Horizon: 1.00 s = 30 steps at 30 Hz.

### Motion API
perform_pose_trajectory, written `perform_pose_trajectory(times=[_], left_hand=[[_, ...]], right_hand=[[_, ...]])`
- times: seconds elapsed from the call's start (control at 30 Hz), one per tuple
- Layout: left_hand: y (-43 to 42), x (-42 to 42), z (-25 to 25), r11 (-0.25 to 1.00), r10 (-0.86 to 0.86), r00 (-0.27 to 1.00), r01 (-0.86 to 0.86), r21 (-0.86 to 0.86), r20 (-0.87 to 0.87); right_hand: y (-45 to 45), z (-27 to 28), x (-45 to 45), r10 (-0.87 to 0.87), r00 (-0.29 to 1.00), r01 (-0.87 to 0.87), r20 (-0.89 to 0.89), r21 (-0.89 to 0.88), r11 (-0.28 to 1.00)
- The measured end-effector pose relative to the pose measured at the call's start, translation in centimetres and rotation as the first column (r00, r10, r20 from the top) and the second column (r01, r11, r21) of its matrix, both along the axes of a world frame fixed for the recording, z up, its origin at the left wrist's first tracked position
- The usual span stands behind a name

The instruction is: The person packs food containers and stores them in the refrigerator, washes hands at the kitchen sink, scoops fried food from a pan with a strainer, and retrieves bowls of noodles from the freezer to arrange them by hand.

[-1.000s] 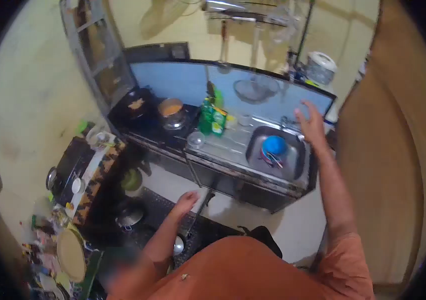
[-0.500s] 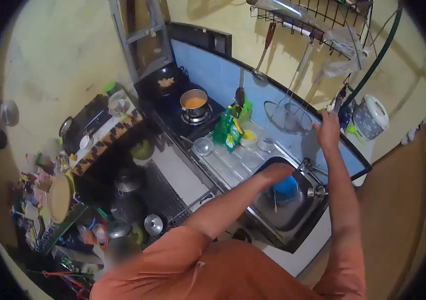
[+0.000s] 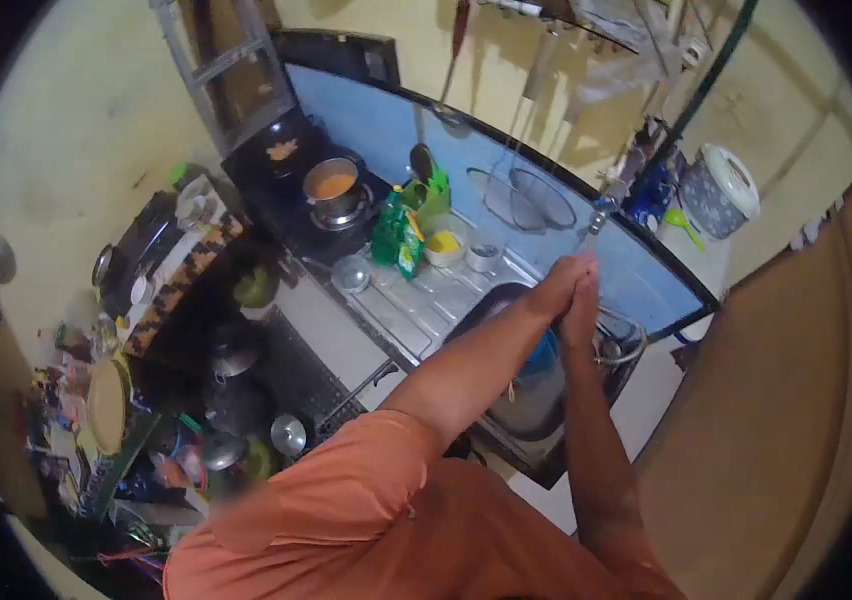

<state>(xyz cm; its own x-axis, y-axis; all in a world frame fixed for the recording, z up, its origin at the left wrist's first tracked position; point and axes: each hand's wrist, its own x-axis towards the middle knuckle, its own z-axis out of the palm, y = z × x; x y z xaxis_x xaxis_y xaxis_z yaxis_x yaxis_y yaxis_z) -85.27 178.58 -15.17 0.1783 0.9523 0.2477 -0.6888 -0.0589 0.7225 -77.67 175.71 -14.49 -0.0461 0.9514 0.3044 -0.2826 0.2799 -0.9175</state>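
My left hand [image 3: 559, 287] and my right hand [image 3: 581, 308] are together over the sink [image 3: 536, 418], just below a metal tap [image 3: 598, 220]. Their fingers overlap, and whether anything is between them is hidden. A pale streak that looks like water runs from the tap to the hands. Beneath my arms, a blue bowl [image 3: 541, 355] sits in the sink, partly covered.
Left of the sink, the drainboard [image 3: 426, 312] holds a green bottle [image 3: 387, 228], a green packet [image 3: 410, 248] and a tub with something yellow [image 3: 444, 247]. A pot [image 3: 333, 184] of orange food stands on the stove. A patterned container [image 3: 719, 190] is at the right.
My left hand has come over the sink from the lower left, and my right hand has come down from the tap area to meet it. The view has shifted.
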Motion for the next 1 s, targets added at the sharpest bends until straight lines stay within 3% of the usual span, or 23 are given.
perform_pose_trajectory(times=[0.03,0.07,0.13,0.17,0.2,0.23,0.27,0.3,0.33,0.37,0.4,0.47,0.53,0.57,0.6,0.63,0.67,0.7,0.8,0.83,0.9,0.93,1.0], left_hand=[[-0.6,0.2,0.8,1.0,-0.017,1.0,0.017,-0.005,-0.001],[-1.0,0.5,1.6,0.993,0.033,0.999,-0.036,-0.116,-0.026],[-3.3,1.3,4.5,0.929,0.118,0.988,-0.144,-0.341,-0.096],[-4.4,1.9,5.4,0.872,0.148,0.979,-0.196,-0.449,-0.141],[-4.9,2.5,5.4,0.802,0.167,0.967,-0.247,-0.544,-0.194],[-3.3,3.1,2.8,0.798,0.139,0.971,-0.227,-0.558,-0.196],[-0.4,3.6,-1.5,0.688,0.332,0.762,-0.599,-0.409,-0.557],[-2.7,2.9,-0.3,0.77,0.215,0.875,-0.425,-0.475,-0.434],[-5.0,2.2,1.1,0.818,0.073,0.947,-0.236,-0.524,-0.312],[-4.9,1.4,0.6,0.818,0.062,0.945,-0.232,-0.527,-0.32],[-4.6,0.8,-0.3,0.812,0.031,0.967,-0.173,-0.557,-0.255],[-3.5,0.1,-0.7,0.78,0.071,0.991,-0.124,-0.614,-0.111],[-4.2,0.9,-0.9,0.785,0.109,0.982,-0.179,-0.594,-0.152],[-3.9,1.2,-0.6,0.794,0.133,0.969,-0.23,-0.562,-0.209],[-2.4,1.4,-2.1,0.793,0.145,0.966,-0.244,-0.559,-0.215],[-0.6,1.5,-4.9,0.771,0.083,0.952,-0.249,-0.586,-0.295],[0.3,1.2,-4.6,0.765,0.065,0.941,-0.26,-0.589,-0.332],[1.1,0.8,-4.3,0.76,0.045,0.929,-0.27,-0.591,-0.367],[-0.5,1.2,0.9,0.776,0.331,0.914,-0.406,-0.483,-0.237],[-0.4,1.3,0.9,0.749,0.331,0.779,-0.56,-0.354,-0.533],[-0.3,1.6,0.1,0.715,0.332,0.552,-0.676,-0.177,-0.765],[0.7,1.6,-3.2,0.785,0.394,0.257,-0.594,0.178,-0.883],[0.0,1.2,-4.4,0.788,0.491,-0.06,-0.395,0.472,-0.869]], right_hand=[[-0.1,-1.1,-0.2,0.099,0.974,-0.12,-0.205,-0.092,0.988],[1.0,-1.9,0.5,0.085,0.975,-0.107,-0.206,-0.097,0.99],[3.8,-3.9,2.2,0.134,0.897,-0.349,-0.421,-0.488,0.8],[3.3,-4.8,1.5,0.109,0.9,-0.333,-0.422,-0.504,0.797],[2.5,-5.6,-0.2,0.153,0.968,-0.214,-0.201,-0.329,0.92],[2.8,-5.4,-0.4,0.148,0.986,-0.162,-0.076,-0.233,0.959],[3.1,-5.2,-0.6,0.116,0.992,-0.109,0.046,-0.131,0.985],[4.3,-4.0,-0.4,0.108,0.985,-0.156,-0.135,-0.423,0.893],[4.8,-4.6,-0.2,0.079,0.969,-0.197,-0.232,-0.547,0.814],[5.3,-5.1,0.0,0.016,0.946,-0.236,-0.323,-0.655,0.717],[5.7,-7.7,-0.2,-0.013,0.979,0.08,0.203,-0.324,0.943],[6.0,-8.8,-0.2,-0.243,0.743,0.165,0.624,0.181,0.97],[5.1,-7.3,-0.4,-0.103,0.901,0.069,0.422,0.096,0.993],[5.3,-6.2,-0.5,0.005,0.961,0.008,0.278,-0.047,0.999],[5.3,-5.0,-0.7,0.1,0.994,-0.085,0.051,-0.239,0.967],[5.2,-4.1,-0.7,0.137,0.984,-0.171,-0.116,-0.363,0.916],[5.2,-3.3,-0.8,0.149,0.965,-0.231,-0.218,-0.424,0.876],[4.9,-2.3,-1.1,0.161,0.948,-0.275,-0.273,-0.456,0.847],[3.3,0.5,-1.3,0.187,0.921,-0.348,-0.341,-0.508,0.788],[3.3,0.4,-0.8,0.186,0.917,-0.357,-0.354,-0.516,0.779],[3.8,-1.4,0.4,0.179,0.893,-0.387,-0.413,-0.5,0.775],[4.2,-2.9,1.1,0.175,0.871,-0.411,-0.458,-0.485,0.772],[2.9,-3.4,2.2,0.165,0.823,-0.458,-0.543,-0.463,0.759]])
